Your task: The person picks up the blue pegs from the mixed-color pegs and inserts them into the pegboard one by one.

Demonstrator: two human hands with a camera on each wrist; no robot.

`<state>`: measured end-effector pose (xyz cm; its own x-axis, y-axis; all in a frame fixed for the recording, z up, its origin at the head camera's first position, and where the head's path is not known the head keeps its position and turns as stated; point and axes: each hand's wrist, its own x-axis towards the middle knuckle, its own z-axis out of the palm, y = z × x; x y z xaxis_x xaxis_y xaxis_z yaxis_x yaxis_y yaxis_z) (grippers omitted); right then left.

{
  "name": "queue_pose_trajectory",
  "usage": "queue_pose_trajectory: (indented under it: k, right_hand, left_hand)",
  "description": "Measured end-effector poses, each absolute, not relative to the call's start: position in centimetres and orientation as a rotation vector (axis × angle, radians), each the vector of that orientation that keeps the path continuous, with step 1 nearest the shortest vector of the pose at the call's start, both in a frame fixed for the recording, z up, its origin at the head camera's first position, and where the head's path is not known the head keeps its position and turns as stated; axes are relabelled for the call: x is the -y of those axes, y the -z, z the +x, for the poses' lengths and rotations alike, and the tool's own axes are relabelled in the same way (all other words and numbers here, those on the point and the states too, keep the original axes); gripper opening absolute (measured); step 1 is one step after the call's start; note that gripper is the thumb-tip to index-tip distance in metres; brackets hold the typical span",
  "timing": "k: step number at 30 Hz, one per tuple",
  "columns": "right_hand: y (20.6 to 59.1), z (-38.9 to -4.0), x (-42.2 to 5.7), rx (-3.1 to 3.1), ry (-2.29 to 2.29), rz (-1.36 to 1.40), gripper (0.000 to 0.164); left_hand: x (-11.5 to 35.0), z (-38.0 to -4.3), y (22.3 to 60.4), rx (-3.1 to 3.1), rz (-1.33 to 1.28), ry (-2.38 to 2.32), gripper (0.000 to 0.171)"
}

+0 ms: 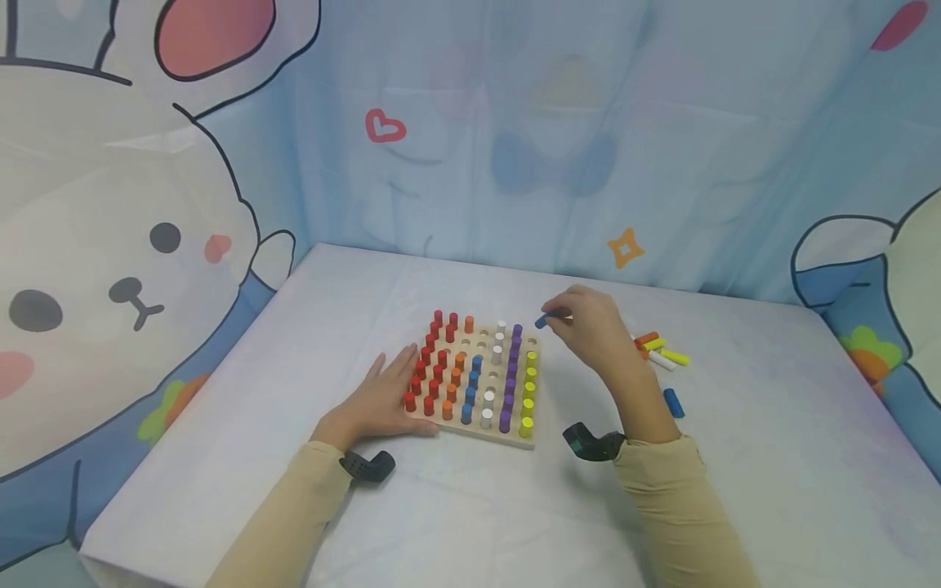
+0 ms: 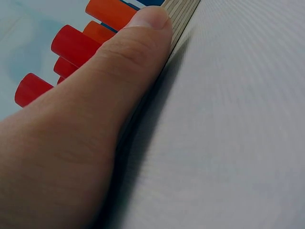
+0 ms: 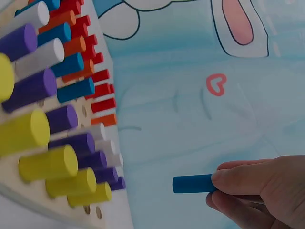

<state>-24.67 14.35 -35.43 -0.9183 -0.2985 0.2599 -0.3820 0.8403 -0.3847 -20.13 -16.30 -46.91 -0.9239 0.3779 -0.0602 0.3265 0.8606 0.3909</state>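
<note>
A wooden pegboard (image 1: 517,439) lies on the table, bearing columns of upright red, orange, blue, white, purple and yellow pegs. Some of its holes have no peg, mostly toward the far side. My left hand (image 1: 376,402) rests against the board's left side with fingers extended, its thumb (image 2: 136,45) along the front edge. Between thumb and fingertips, my right hand (image 1: 594,331) pinches a blue peg (image 3: 193,184). That hand is off the board's far right corner, and the peg is clear of the board.
Right of the board lies a loose pile of orange, yellow and white pegs (image 1: 662,359), partly behind the right forearm. One blue peg (image 1: 673,403) lies apart, nearer me. A cartoon-printed curtain (image 1: 470,188) stands behind the white table (image 1: 470,523).
</note>
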Motion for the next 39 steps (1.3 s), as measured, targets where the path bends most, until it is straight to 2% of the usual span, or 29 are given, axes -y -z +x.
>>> queue_pose_trajectory:
  k: [9,21,39]
  right_hand:
    - [35.6,-24.8,-11.8,2.753,-0.760,0.504,0.026]
    - [36.7,-24.8,-10.1,2.734,-0.791,0.501,0.019]
    - [38.9,-25.7,-8.0,2.784,-0.675,0.671,0.019]
  left_hand:
    - [16.4,-20.1,46.9,-2.909,0.560,-0.553,0.126]
    - [16.3,-20.2,47.0,-2.910,0.545,-0.534,0.126]
    - [16.2,-20.2,47.1,-2.912,0.542,-0.536,0.127]
